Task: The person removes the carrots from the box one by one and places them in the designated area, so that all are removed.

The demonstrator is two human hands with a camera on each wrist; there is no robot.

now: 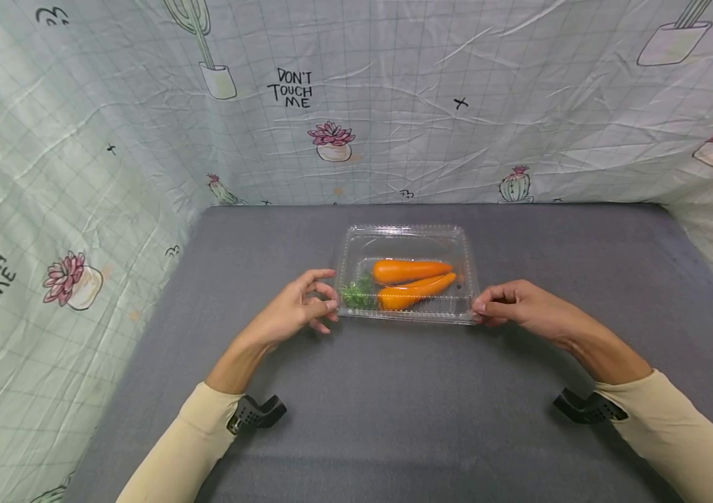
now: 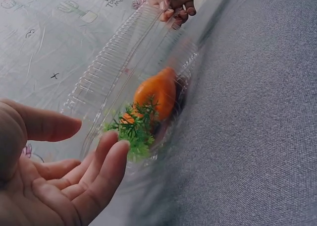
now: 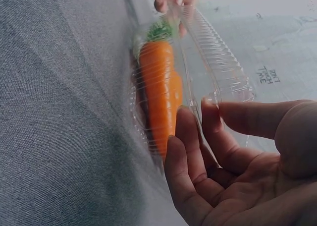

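A clear plastic clamshell container (image 1: pixel 407 243) sits on the dark table, its ribbed lid over its base. Through the plastic show two orange carrots (image 1: pixel 409 270) lying side by side, with green leafy tops (image 1: pixel 359 295) at the left end. At the container's right front corner, my right hand (image 1: pixel 523 311) pinches the rim between thumb and index finger; its other fingers curl loosely beside the ribbed wall in the right wrist view. My left hand (image 1: pixel 293 311) is at the left front corner, fingers relaxed and thumb apart from them, fingertips (image 2: pixel 121 149) right by the plastic near the leaves.
Dark grey cloth covers the table (image 1: pixel 382 405). A pale sheet (image 1: pixel 394 105) printed with cacti and lettering hangs behind it and along both sides. Black straps with camera mounts (image 1: pixel 258 412) sit on both wrists over beige sleeves.
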